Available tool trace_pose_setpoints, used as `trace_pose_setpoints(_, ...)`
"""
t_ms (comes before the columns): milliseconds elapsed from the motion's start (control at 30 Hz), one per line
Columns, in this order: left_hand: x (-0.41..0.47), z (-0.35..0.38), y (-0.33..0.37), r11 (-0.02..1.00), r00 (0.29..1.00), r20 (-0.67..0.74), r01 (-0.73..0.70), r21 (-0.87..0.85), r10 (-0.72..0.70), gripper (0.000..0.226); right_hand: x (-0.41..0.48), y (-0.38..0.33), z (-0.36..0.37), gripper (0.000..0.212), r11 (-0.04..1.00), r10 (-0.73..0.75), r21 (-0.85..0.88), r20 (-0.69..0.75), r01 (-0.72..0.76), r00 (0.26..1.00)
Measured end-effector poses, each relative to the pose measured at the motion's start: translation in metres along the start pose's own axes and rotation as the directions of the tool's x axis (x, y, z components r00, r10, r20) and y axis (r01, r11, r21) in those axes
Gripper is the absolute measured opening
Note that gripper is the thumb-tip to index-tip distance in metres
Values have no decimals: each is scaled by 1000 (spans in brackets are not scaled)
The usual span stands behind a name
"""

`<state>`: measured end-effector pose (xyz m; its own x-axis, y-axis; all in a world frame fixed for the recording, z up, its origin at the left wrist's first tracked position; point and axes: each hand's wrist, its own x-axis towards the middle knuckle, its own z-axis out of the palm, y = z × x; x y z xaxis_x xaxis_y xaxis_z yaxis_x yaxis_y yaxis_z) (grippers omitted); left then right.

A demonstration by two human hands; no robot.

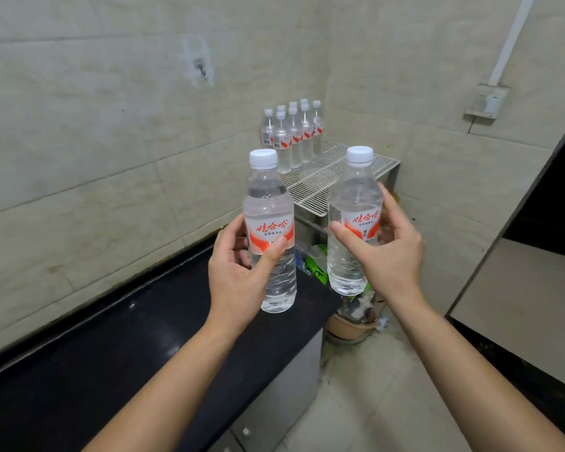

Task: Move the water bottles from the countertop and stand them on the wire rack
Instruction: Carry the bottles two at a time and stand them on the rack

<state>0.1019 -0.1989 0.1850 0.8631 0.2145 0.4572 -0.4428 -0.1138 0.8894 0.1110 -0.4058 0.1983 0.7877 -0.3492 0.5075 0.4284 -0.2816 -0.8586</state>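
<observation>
My left hand [238,272] grips a clear water bottle [269,203] with a white cap and a red and white label, held upright in the air above the end of the black countertop [111,347]. My right hand [388,252] holds a second, matching water bottle [354,190] upright beside it, a little to the right. Beyond both bottles stands the white wire rack [327,181] in the wall corner. Several more bottles [292,135] stand in a tight cluster at the rack's far left end.
Tiled walls close the corner behind the rack. Under the rack lie a green packet [318,265] and a brown basin [349,324] on the floor. A dark door edge [516,216] rises at the right. A wall socket [486,102] sits high on the right.
</observation>
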Motion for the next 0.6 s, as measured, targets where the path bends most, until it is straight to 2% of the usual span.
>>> trace_pose_setpoints(267, 71, 84, -31, 999, 1000, -8, 3, -47, -4, 66, 93, 69, -14, 83, 997, 32, 66, -12, -31, 999)
trace_pose_setpoints(500, 175, 155, -87, 999, 1000, -2, -2, -47, 2, 58, 206, 133, 3, 82, 998, 55, 4, 6, -55, 998)
trace_pose_setpoints(600, 219, 181, -106, 999, 1000, -16, -6, -31, 6, 61, 257, 156, 10, 93, 993, 117, -18, 16, -117, 993)
